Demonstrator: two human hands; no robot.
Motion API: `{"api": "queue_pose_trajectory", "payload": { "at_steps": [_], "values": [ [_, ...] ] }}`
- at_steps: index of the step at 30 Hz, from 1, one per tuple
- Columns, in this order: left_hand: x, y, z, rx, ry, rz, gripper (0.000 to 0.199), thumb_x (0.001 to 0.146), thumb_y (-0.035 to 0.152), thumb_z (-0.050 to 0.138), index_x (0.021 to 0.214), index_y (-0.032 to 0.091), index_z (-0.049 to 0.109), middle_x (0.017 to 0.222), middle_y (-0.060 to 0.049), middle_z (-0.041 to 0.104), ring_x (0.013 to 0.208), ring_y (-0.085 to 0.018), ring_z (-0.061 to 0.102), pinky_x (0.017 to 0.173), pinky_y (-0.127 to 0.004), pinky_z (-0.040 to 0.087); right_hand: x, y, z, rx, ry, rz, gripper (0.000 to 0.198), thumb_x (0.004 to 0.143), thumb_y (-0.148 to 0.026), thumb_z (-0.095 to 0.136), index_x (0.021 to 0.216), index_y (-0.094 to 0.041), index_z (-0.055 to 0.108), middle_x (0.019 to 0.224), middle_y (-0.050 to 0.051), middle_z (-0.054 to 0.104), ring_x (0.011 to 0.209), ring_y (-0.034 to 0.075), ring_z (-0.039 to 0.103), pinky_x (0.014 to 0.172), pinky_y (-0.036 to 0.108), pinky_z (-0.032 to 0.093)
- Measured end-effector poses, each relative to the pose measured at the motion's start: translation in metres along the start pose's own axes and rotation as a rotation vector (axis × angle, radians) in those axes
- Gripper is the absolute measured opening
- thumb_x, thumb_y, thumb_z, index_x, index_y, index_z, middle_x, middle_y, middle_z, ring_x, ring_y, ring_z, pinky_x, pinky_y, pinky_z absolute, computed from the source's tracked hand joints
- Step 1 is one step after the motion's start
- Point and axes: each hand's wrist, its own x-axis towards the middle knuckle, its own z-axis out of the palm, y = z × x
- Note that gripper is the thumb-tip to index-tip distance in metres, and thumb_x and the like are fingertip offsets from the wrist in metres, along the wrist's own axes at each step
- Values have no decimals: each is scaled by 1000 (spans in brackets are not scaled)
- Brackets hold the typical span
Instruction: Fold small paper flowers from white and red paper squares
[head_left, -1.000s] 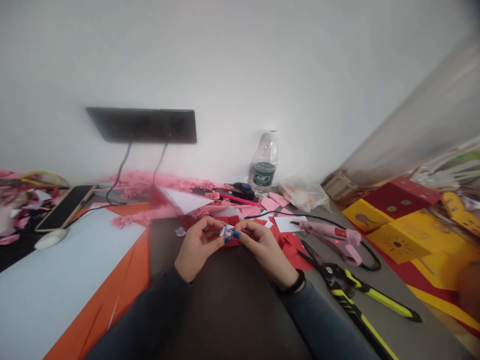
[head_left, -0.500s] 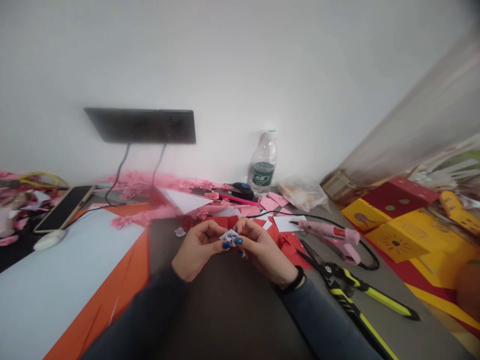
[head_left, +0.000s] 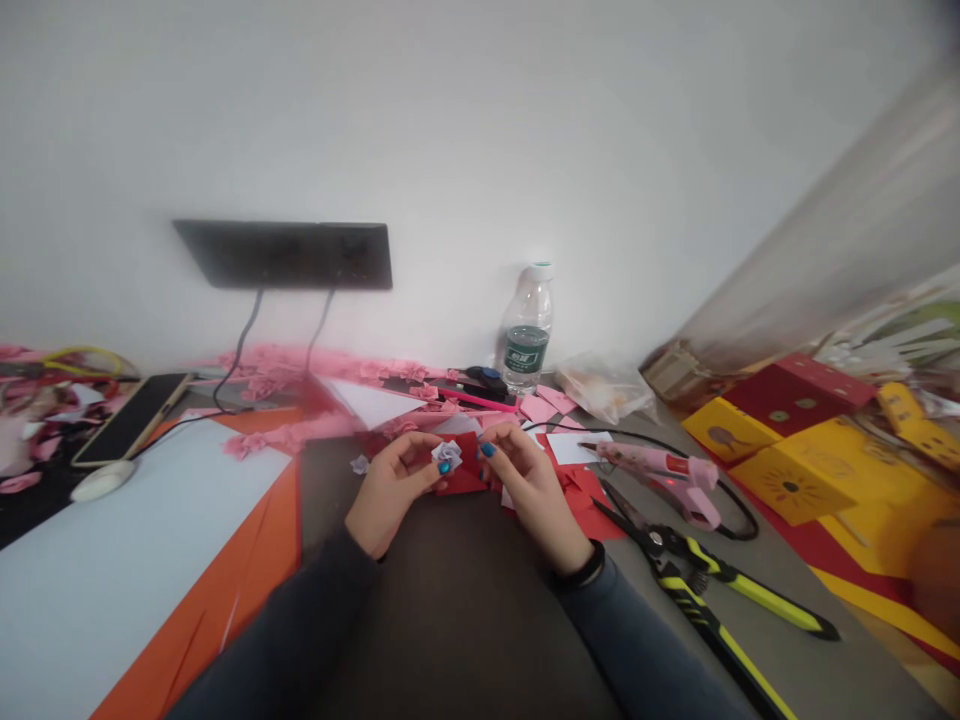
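Between the thumb and fingers of my left hand is a small pale lavender-white paper flower with folded petals. My right hand is just to the right, apart from the flower. Its thumb and fingers are pinched together, and whatever they hold, if anything, is hidden. Red paper lies behind and between the two hands. Left of my left hand, a second small pale paper flower rests on the grey table.
At right lie a pink glue gun and open yellow-black shears. A water bottle stands by the wall. Pink paper flowers lie behind. Large white sheets over orange paper and a phone are at left.
My right hand has let go of the pale paper flower and moved slightly right. The flower, in my left hand, has shifted a little left and up.
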Motion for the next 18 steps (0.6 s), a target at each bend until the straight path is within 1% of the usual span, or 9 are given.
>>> {"api": "queue_pose_trajectory", "payload": {
  "at_steps": [3,4,6,9,11,14,16,18],
  "values": [
    [1,-2,-3,44,-17,18,30,68,25,82,91,15,65,91,-3,67,76,-12,62,60,-20,53,-1,-2,0,-238,18,-172,5,89,-25,57,91,-21,59,84,2,57,70,15,53,60,27,43],
    [1,-2,-4,68,-29,24,29,68,25,81,90,15,64,90,-2,66,75,-12,62,59,-20,53,-2,-3,1,-311,7,-225,4,89,-21,57,90,-21,60,85,3,57,72,16,53,62,28,44],
    [1,-4,-4,117,-55,39,27,69,23,80,88,16,63,88,-1,65,75,-12,62,59,-20,53,-4,-6,2,-412,-29,-298,7,88,-16,58,86,-21,62,86,4,57,76,17,54,65,29,44],
    [1,-4,-3,154,-74,63,27,66,20,81,85,16,62,84,0,64,75,-12,63,62,-20,53,-5,-7,4,-467,-61,-306,9,86,-12,61,81,-20,61,83,3,56,75,16,54,64,27,44],
    [0,-3,-1,141,-83,52,29,64,20,83,86,16,64,86,-1,66,78,-13,64,64,-21,55,-4,-6,3,-478,-50,-291,11,85,-12,62,79,-20,60,81,2,56,72,16,54,63,27,44],
    [-1,0,1,79,-71,-21,29,68,29,82,91,16,69,93,-4,69,82,-15,65,67,-22,56,-3,-6,2,-495,-17,-285,11,85,-12,61,79,-20,60,79,1,57,71,16,54,64,27,44],
    [-1,0,1,23,-43,-67,29,70,34,81,91,16,73,92,-5,70,81,-14,66,68,-21,56,-2,-6,1,-509,-4,-283,11,85,-12,61,80,-21,61,79,1,57,71,16,54,64,27,44],
    [-1,0,0,-18,-24,-86,29,68,34,82,89,16,75,90,-5,71,80,-13,66,69,-20,56,-2,-6,0,-515,-1,-281,10,85,-12,61,80,-21,61,79,1,57,70,16,54,63,27,44]
  ]
}}
